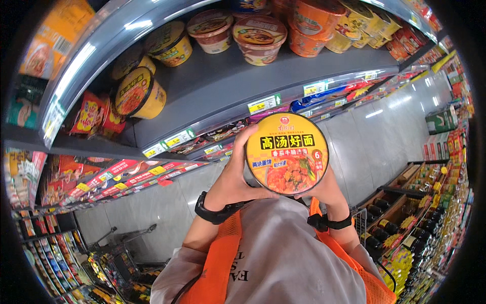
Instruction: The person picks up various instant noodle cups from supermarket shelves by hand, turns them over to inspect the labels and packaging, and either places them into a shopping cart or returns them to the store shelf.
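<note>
Between both hands, in front of my chest, is an instant noodle bowl (287, 154) with a round yellow lid facing up at the camera. My left hand (241, 171) grips its left side, thumb near the lower rim and fingers along the upper left. My right hand (326, 186) supports the lower right side, its fingers mostly hidden behind the bowl. On the shelf, a similar yellow noodle bowl (140, 93) leans tilted at the left, with another partly behind it. Brown-lidded noodle bowls (259, 40) and stacked orange noodle bowls (313, 28) stand further along.
The grey shelf (212, 87) has a front edge with price tags (264, 104); lower shelves hold packets. A cart (117, 262) stands at the lower left on the tiled floor (152, 216). Crates of dark bottles (383, 216) line the right, near a wire basket or cart edge (360, 222).
</note>
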Demonstrator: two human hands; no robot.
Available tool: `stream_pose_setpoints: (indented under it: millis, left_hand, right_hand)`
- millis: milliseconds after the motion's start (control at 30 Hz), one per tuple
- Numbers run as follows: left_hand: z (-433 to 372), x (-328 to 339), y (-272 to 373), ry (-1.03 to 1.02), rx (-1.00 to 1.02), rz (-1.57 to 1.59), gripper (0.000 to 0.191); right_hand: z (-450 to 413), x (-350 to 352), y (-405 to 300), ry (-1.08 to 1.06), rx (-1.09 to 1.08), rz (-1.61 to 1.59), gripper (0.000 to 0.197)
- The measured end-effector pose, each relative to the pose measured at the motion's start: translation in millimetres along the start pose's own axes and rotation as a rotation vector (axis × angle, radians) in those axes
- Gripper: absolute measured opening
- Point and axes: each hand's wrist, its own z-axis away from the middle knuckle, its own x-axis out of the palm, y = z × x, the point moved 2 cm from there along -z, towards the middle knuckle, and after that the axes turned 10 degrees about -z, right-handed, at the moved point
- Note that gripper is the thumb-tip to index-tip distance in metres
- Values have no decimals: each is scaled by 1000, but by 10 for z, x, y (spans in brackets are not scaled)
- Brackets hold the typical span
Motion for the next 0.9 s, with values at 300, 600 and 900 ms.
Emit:
stream_pose_setpoints:
  millis: [300,600,900]
  left_hand:
    - [227,30,-26,118,218,-50,111]
    - [344,51,74,35,-101,89,88]
    - [399,103,-2,21,-291,86,89]
  right_hand:
    - [29,134,-119,-110,-361,72,156]
    - [99,151,-139,-308,-636,229,162]
    - [212,348,-164,-113,-286,-32,139]
